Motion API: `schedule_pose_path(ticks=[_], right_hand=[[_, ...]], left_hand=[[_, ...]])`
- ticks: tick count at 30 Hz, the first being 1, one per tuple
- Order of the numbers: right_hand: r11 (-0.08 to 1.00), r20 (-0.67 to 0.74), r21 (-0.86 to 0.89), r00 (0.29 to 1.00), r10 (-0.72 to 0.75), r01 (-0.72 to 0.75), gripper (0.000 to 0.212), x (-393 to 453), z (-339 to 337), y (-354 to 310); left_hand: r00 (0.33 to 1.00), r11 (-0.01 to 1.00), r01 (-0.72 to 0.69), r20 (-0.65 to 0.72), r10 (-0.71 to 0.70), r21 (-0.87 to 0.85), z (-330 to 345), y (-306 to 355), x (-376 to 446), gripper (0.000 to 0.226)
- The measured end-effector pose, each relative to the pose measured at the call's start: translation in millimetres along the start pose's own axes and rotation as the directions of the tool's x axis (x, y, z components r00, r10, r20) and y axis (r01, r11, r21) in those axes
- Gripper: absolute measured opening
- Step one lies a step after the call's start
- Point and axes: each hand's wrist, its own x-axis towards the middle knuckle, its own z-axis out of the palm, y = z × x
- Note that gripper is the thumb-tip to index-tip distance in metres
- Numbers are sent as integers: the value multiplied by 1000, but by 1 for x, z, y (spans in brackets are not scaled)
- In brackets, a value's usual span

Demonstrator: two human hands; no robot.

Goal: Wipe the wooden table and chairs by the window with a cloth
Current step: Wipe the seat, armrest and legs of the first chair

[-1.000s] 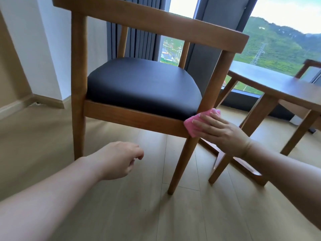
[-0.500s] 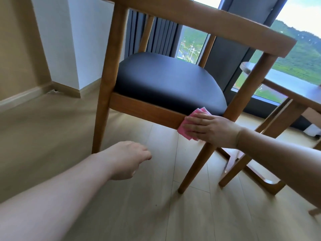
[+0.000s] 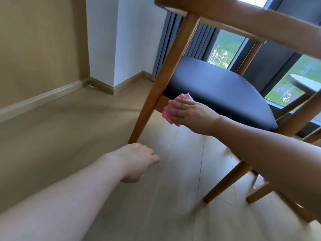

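Note:
A wooden chair (image 3: 163,79) with a black padded seat (image 3: 218,87) fills the upper right of the view. My right hand (image 3: 189,113) presses a pink cloth (image 3: 169,111) flat against the wooden rail under the seat, close to the chair's left rear leg. The fingers lie straight over the cloth. My left hand (image 3: 137,160) hangs in the air over the floor below that leg, fingers loosely curled and holding nothing. The edge of the wooden table (image 3: 300,83) shows at the far right, by the window.
Light wood flooring (image 3: 69,136) stretches left to a beige wall with a skirting board (image 3: 43,100) and a white corner pillar (image 3: 111,40). Grey curtains (image 3: 194,47) and a dark window frame stand behind the chair. Table legs (image 3: 260,192) cross the floor at the right.
My right hand has slid the pink cloth left along the seat rail, from the right leg to near the left leg. The view has swung and tilted. My left hand has stayed hanging.

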Motion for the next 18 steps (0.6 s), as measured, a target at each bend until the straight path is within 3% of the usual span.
schedule_pose_path(ticks=[9,14,18], right_hand=[[999,103,-1,994,36,-36,46,27,9,-1],[996,8,91,1000,-25,24,46,-32,0,-5],[994,121,102,991,-51,39,43,-98,2,-9]], left_hand=[[1000,1000,-2,25,2,4,0,3,1,52],[998,999,-54,12,54,-8,-5,20,18,53],[993,993,-114,8,114,-11,-7,43,39,54]])
